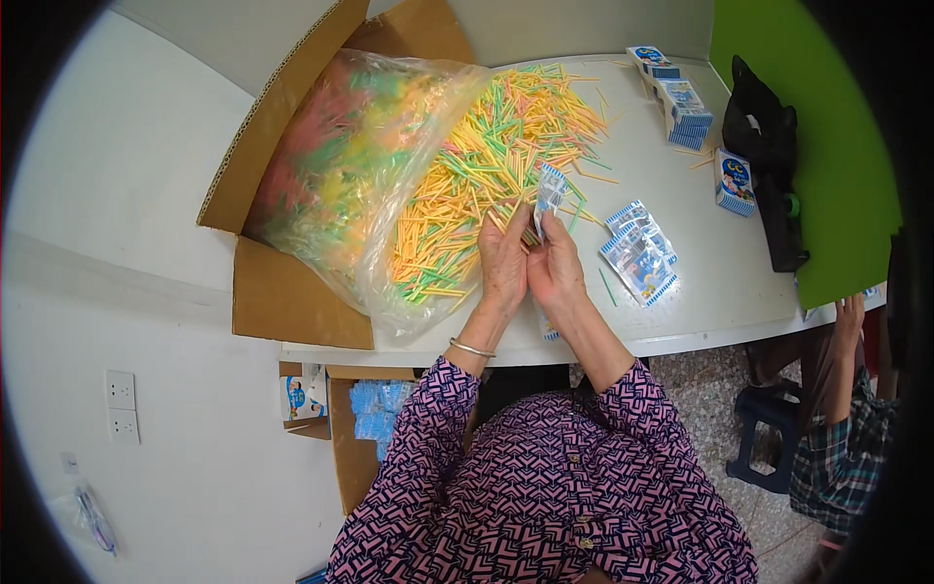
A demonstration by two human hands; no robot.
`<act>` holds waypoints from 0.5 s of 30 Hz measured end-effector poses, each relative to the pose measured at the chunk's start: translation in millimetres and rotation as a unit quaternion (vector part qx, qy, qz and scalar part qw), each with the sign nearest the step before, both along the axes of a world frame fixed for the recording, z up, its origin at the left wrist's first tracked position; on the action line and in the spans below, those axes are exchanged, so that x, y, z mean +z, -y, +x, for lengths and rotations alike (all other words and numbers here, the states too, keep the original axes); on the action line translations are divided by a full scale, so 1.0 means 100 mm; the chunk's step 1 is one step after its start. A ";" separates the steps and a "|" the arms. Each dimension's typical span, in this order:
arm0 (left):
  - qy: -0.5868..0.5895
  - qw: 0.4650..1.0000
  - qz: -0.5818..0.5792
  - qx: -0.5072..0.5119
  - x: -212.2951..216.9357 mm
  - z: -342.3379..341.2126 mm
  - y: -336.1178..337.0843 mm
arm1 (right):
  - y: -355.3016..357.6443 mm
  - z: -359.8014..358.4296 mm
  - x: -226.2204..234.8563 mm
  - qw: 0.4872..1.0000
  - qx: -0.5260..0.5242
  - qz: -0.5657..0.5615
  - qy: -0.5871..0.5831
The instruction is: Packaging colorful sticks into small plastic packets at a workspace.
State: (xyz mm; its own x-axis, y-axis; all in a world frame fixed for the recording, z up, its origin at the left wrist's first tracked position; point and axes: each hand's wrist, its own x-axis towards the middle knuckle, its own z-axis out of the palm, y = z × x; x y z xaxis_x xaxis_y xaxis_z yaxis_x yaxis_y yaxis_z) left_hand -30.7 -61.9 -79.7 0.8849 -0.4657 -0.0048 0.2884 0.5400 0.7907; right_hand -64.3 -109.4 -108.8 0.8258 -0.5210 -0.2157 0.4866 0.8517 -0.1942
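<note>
Over the table's front part my hands are close together. My left hand [502, 261] is closed round a small bunch of thin sticks [503, 213], whose ends show above its fingers. In my right hand [559, 267] is a small flat packet [551, 185] with blue striped edges, its upper part showing past the thumb; whether its mouth is open I cannot tell. Just beyond lies a large heap of thin yellow, green and pink sticks [462, 180], spilling from a clear plastic bag [389, 234]. Several similar packets [639, 255] overlap on the table right of my hands.
An opened cardboard box [302, 297] lies around the bag at left. Stacked small boxes [684, 105], a single box [734, 182] and a black object [769, 146] stand near the green partition [827, 117]. At right, another person's hand [848, 321] shows above a dark stool [764, 438].
</note>
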 end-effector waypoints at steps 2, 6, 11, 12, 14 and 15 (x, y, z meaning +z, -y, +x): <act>0.005 1.000 0.012 0.004 0.00 0.01 -0.01 | -0.02 0.00 0.04 1.000 0.002 -0.008 -0.012; 0.004 0.999 0.038 -0.021 -0.04 0.05 0.00 | -0.02 -0.03 0.05 1.000 0.011 -0.019 -0.020; 0.020 0.998 0.031 -0.043 0.05 0.04 -0.02 | 0.00 -0.02 0.12 0.999 0.011 -0.036 -0.025; 0.028 0.998 0.044 -0.040 0.08 0.02 -0.01 | 0.00 -0.02 0.13 0.999 0.008 -0.035 -0.019; 0.036 0.998 0.043 -0.030 0.05 0.03 -0.01 | -0.01 -0.01 0.16 0.999 0.010 -0.034 -0.024; 0.043 0.998 0.043 -0.022 0.04 0.04 -0.02 | -0.02 0.00 0.18 0.999 0.012 -0.034 -0.029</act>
